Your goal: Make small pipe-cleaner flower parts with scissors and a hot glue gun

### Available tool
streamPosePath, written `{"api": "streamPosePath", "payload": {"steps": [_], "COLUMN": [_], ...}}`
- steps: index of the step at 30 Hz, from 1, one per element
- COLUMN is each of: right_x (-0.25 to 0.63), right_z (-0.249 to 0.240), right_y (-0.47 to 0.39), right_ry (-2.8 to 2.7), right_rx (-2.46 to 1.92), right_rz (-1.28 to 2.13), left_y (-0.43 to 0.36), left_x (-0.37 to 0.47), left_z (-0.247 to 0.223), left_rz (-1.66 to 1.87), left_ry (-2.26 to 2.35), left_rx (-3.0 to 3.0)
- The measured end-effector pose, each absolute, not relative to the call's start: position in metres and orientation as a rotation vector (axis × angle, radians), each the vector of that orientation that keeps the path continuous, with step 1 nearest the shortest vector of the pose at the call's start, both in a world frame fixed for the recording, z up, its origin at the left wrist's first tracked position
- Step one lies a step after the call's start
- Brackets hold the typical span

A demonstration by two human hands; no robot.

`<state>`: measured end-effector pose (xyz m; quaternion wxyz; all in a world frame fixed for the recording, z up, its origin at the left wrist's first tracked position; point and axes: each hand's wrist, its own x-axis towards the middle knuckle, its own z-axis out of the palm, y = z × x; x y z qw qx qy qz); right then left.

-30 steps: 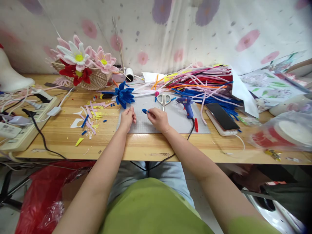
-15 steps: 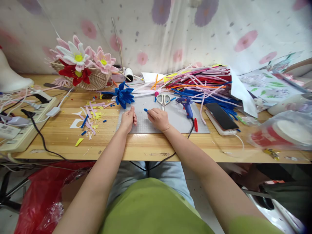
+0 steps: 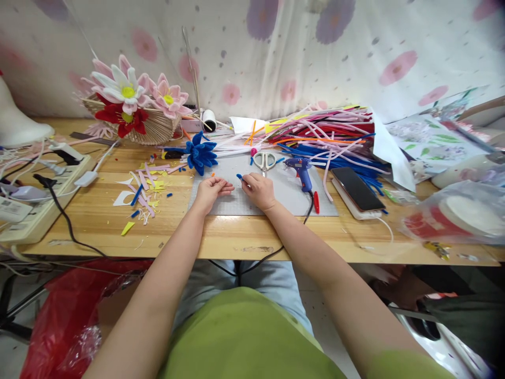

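Right hand (image 3: 258, 191) holds a small blue piece (image 3: 239, 177) at its fingertips, above the grey mat (image 3: 290, 202). Left hand (image 3: 214, 193), fingers extended, lies alongside; its grip on an orange bit (image 3: 213, 174) (partly hidden) cannot be told. From the hands, blue flower (image 3: 201, 153) noted at 11 o'clock, scissors (image 3: 264, 161) at 1, glue gun (image 3: 302, 172) at 2, all on the worktop (image 3: 173, 231).

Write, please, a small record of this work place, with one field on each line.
Left hand: fingers extended; small orange piece beside it, held or not unclear
Right hand: pinches small blue piece
Grey mat: scissors, blue glue gun
Mat's far left corner: blue fuzzy flower
Behind mat: colourful fuzzy stems
Right of mat: black phone
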<state>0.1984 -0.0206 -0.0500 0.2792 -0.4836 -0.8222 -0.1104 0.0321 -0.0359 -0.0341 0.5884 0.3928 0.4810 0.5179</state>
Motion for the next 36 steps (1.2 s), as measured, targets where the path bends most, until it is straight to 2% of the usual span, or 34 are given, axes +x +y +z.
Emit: {"api": "streamPosePath", "payload": {"steps": [13,29,33,36], "right_x": [0.199,0.198,0.197,0.195], "right_z": [-0.051,-0.051,-0.051,-0.051], "right_y": [-0.020,-0.022,-0.023,-0.025], "right_ry": [-2.183,-2.192,-2.193,-2.257], "right_rx": [-1.275,-1.235,-1.197,-1.165], "right_rz": [-0.329,-0.350,-0.397,-0.415], "left_y": [-0.025,-0.020,-0.019,-0.023], "left_x": [0.027,0.021,0.020,0.024], "left_z": [-0.057,-0.055,-0.056,-0.052], "left_rz": [1.338,1.360,1.495,1.513], "left_ry": [1.370,1.058,1.219,1.333], "left_rx": [1.149,1.145,1.334,1.259]}}
